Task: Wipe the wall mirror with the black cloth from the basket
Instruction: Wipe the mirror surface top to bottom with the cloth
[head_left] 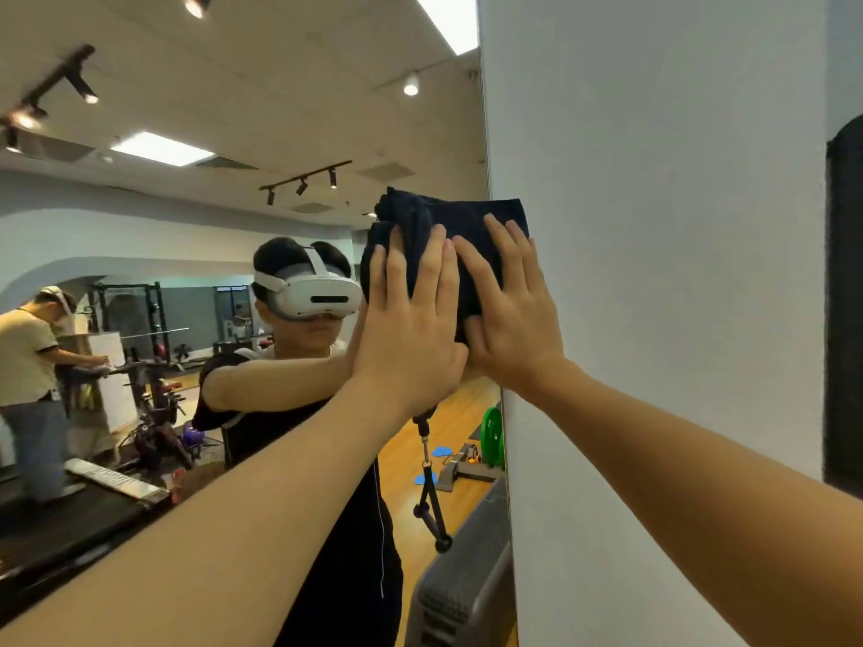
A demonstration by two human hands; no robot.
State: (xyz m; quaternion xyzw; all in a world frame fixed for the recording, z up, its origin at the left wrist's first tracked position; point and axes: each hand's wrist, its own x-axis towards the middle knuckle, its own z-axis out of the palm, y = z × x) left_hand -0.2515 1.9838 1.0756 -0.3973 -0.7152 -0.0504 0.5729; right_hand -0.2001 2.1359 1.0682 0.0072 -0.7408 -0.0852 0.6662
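The wall mirror (187, 226) fills the left and middle of the head view, and its right edge runs down beside a white wall. A bunched black cloth (448, 217) lies flat against the mirror at that right edge, partly over the wall. My left hand (411, 315) presses on the cloth's left part with straight fingers. My right hand (509, 310) presses on its right part, fingers spread and straight. Both arms reach up from the bottom of the view. The basket is not in view.
A white wall (654, 273) stands right of the mirror, with a dark panel (845, 310) at the far right. The mirror reflects me in a headset, another person at the left, gym equipment, a wooden floor and ceiling lights.
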